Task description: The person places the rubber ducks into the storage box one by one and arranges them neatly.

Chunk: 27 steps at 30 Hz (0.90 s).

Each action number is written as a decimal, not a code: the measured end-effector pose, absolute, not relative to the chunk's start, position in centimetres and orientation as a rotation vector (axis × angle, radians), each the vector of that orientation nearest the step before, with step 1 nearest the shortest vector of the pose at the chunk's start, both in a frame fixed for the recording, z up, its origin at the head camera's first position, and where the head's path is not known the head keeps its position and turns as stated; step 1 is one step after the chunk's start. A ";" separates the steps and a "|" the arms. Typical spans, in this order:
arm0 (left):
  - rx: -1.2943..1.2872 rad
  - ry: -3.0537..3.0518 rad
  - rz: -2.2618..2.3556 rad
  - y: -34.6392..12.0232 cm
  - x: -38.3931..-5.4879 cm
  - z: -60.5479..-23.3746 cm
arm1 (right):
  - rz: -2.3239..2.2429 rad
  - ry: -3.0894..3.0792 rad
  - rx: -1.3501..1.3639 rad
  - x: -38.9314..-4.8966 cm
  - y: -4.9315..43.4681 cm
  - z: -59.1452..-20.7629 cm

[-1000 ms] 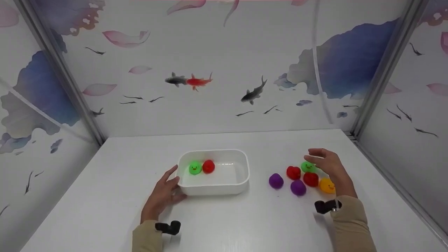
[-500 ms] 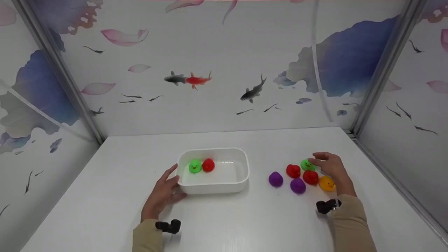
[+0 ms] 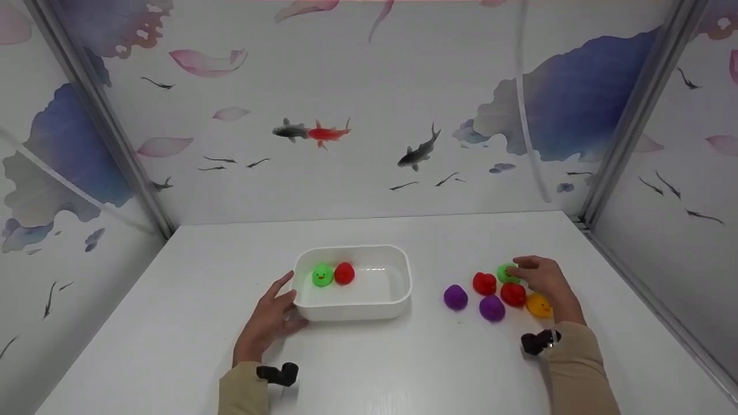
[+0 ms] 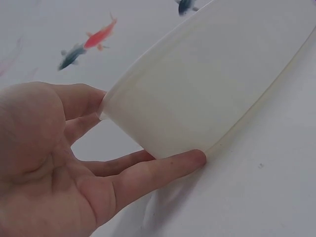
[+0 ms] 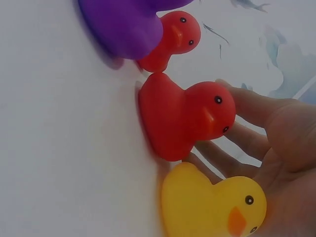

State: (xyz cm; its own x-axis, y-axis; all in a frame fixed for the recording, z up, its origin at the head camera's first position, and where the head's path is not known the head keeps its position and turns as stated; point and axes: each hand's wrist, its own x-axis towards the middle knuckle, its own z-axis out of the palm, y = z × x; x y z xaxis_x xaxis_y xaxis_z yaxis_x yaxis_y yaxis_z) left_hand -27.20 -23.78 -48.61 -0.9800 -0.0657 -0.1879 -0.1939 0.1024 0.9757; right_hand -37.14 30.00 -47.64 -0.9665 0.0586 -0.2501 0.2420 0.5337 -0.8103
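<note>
Tray (image 3: 357, 312), long axis crosswise, left hand (image 3: 267, 319) spread against it; right hand (image 3: 545, 280) at green duck (image 3: 504, 273), grip unclear.

Dim, greyish light glints off the table (image 3: 392, 369).

Left hand (image 3: 266, 325) against white tub (image 3: 357, 312), right hand (image 3: 543, 281) at green duck (image 3: 504, 275), purple toys (image 3: 492, 309) nearby

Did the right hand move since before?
Yes, the right hand sits slightly lower in the head view, farther below the table's back edge.
</note>
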 end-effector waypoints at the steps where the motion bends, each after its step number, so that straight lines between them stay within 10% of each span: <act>1: -0.260 2.263 2.025 -23.8 -27.1 -48.7 | -1.407 2.583 0.252 -37.1 29.9 -47.7; 27: -0.250 2.245 2.030 -23.8 -27.1 -48.0 | -1.405 2.585 0.204 -36.8 28.7 -45.2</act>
